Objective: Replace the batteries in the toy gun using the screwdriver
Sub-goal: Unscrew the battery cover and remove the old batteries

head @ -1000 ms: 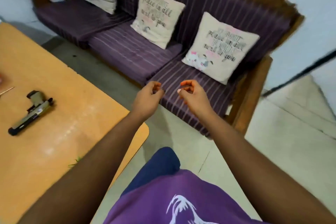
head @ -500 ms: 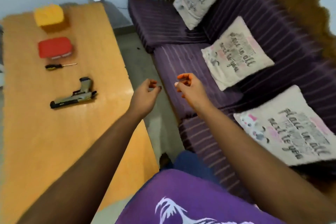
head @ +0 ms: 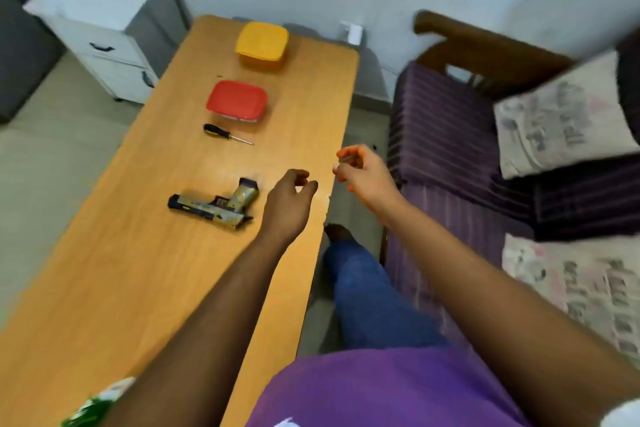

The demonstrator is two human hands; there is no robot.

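Fingers of the left hand [head: 289,199] curl loosely, gripping nothing; the right hand [head: 363,173] pinches something small and grey, too blurred to name. Just beside the left hand, the toy gun [head: 214,206] lies flat on the wooden table [head: 138,270], barrel pointing left, grip toward the far end. Beyond it the screwdriver [head: 227,134] lies with its tip to the right, then a red container [head: 237,100] and a yellow one [head: 262,44]. Half a second ago the sofa [head: 446,142] filled more of the view; both hands were already raised.
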